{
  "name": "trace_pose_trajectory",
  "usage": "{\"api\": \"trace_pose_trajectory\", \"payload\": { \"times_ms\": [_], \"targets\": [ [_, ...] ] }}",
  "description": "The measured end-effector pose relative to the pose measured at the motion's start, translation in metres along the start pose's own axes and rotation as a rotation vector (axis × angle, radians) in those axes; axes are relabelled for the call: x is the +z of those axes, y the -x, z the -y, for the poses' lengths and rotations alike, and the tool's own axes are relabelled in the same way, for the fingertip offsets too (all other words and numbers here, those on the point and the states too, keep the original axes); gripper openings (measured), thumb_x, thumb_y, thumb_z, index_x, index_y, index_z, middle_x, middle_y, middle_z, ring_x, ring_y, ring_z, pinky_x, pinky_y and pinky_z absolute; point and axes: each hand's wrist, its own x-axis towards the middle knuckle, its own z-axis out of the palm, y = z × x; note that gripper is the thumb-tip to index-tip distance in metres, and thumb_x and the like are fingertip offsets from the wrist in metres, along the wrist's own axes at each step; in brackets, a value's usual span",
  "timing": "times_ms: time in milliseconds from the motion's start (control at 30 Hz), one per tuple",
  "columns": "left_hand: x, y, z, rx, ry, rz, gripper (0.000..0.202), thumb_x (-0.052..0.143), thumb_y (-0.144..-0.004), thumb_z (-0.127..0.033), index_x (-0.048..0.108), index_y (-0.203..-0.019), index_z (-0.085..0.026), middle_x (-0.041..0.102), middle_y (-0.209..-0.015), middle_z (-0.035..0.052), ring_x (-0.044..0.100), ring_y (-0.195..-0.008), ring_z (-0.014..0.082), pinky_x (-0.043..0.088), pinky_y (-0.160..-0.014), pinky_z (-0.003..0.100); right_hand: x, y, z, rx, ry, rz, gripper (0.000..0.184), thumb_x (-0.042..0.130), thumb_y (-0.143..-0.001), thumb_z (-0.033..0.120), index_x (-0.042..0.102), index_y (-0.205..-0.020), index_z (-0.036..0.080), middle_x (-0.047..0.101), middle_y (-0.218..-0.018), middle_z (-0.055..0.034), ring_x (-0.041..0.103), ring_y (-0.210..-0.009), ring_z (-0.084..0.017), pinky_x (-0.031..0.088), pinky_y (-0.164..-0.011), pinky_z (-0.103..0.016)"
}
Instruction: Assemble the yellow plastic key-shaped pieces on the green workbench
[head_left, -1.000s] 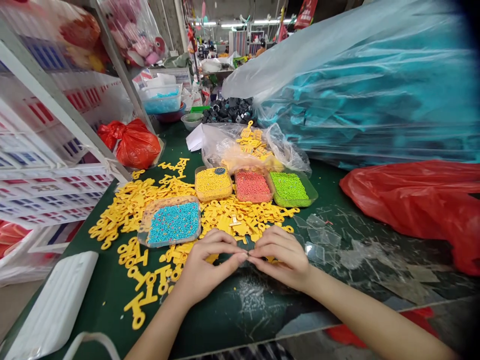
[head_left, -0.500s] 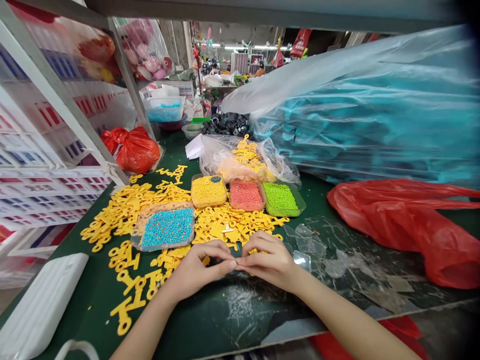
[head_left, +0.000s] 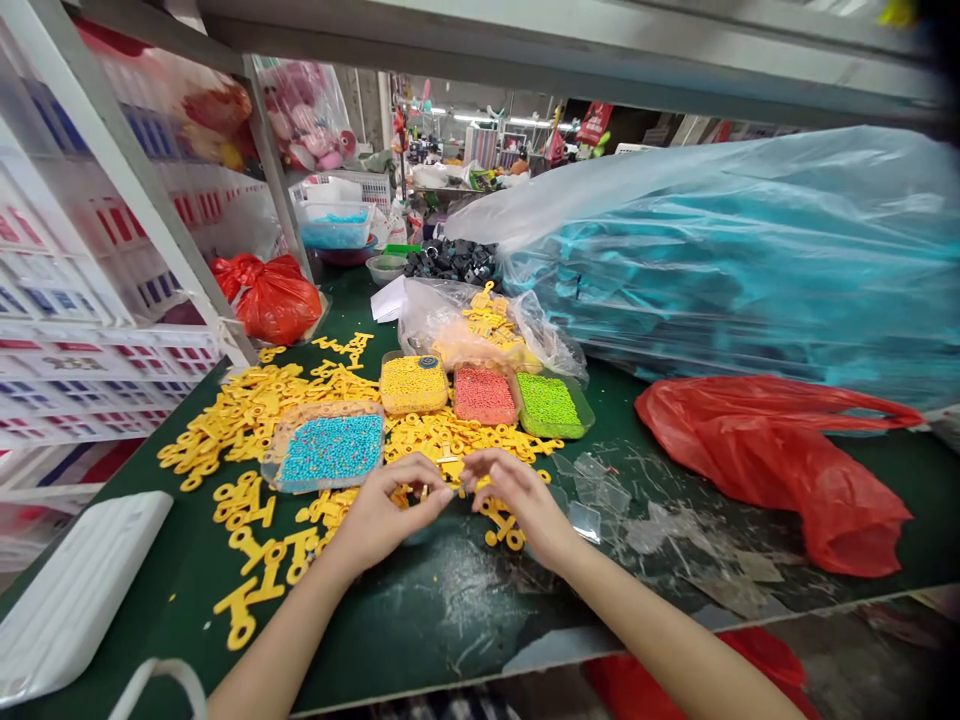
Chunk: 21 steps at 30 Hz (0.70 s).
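My left hand [head_left: 386,512] and my right hand [head_left: 519,500] hover close together over the green table [head_left: 420,620], fingertips a little apart. Both have their fingers curled in a pinch; the left holds something small that I cannot make out. A yellow key-shaped plastic piece [head_left: 504,530] shows just under my right palm. Beyond the hands lie several more yellow pieces [head_left: 240,415] and trays of blue beads [head_left: 330,448], yellow beads [head_left: 412,384], red beads [head_left: 484,394] and green beads [head_left: 550,404].
Small clear plastic sheets [head_left: 604,495] lie right of my hands. A red bag [head_left: 772,460] and a big blue-tinted plastic bundle [head_left: 750,260] fill the right side. A white rack [head_left: 90,300], another red bag [head_left: 270,295] and a white case [head_left: 75,590] stand left.
My hands, pinched together fingertip to fingertip before, have drawn slightly apart and lifted. The view has tilted up and shifted, so the table's things sit lower and further left.
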Motion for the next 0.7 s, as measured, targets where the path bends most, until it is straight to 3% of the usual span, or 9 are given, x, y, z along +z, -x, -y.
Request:
{"api": "trace_pose_trajectory", "payload": {
  "times_ms": [100,167,300,433,600,700],
  "targets": [
    [-0.001,0.001,0.005,0.099,-0.119,-0.111,0.019,0.061,-0.087,-0.032,0.072,-0.077,-0.019,0.067,-0.079,0.004,0.061,-0.074,0.016,0.048,-0.071,0.029,0.002,-0.002,-0.001,0.465,-0.567,0.115,0.052,0.041,-0.092,0.06,0.061,-0.11,0.015,0.067,-0.101,-0.0112,0.064,-0.091,-0.02,0.05,-0.078,-0.034],
    [-0.001,0.001,0.007,0.171,-0.228,-0.108,0.021,0.059,-0.09,-0.032,0.073,-0.082,-0.02,0.067,-0.081,0.0044,0.062,-0.076,0.0166,0.048,-0.072,0.029,0.004,-0.002,-0.002,0.611,-0.757,0.137,0.054,0.038,-0.094,0.057,0.061,-0.108,0.01,0.068,-0.101,-0.014,0.065,-0.094,-0.02,0.048,-0.087,-0.034],
    [0.001,0.003,0.011,0.302,-0.475,0.007,0.021,0.055,-0.094,-0.032,0.072,-0.088,-0.022,0.068,-0.082,0.0036,0.061,-0.079,0.0175,0.044,-0.075,0.032,0.007,-0.002,-0.002,0.686,-0.933,0.053,0.058,0.029,-0.098,0.051,0.057,-0.116,0.003,0.068,-0.101,-0.0155,0.066,-0.093,-0.018,0.045,-0.095,-0.034],
    [0.004,0.004,0.011,0.365,-0.578,0.09,0.014,0.057,-0.093,-0.027,0.068,-0.087,-0.021,0.068,-0.085,0.0018,0.059,-0.082,0.0177,0.042,-0.077,0.032,0.009,-0.002,0.002,0.682,-0.961,-0.005,0.057,0.03,-0.099,0.047,0.054,-0.12,0.001,0.068,-0.105,-0.0168,0.066,-0.091,-0.016,0.044,-0.096,-0.03],
    [0.007,0.004,0.01,0.359,-0.597,0.067,0.013,0.055,-0.093,-0.023,0.06,-0.082,-0.018,0.066,-0.085,0.0027,0.057,-0.082,0.0181,0.042,-0.076,0.031,0.011,-0.003,0.003,0.712,-0.99,-0.093,0.055,0.023,-0.1,0.04,0.051,-0.122,-0.003,0.07,-0.1,-0.0173,0.067,-0.091,-0.017,0.045,-0.099,-0.029],
    [0.004,0.003,0.007,0.377,-0.592,-0.032,0.013,0.052,-0.093,-0.021,0.058,-0.082,-0.018,0.065,-0.084,0.0029,0.058,-0.08,0.0176,0.042,-0.075,0.032,0.011,-0.003,0.001,0.735,-0.992,-0.172,0.053,0.019,-0.1,0.037,0.048,-0.124,-0.002,0.069,-0.102,-0.0176,0.068,-0.095,-0.018,0.046,-0.1,-0.032]
  ]
}}
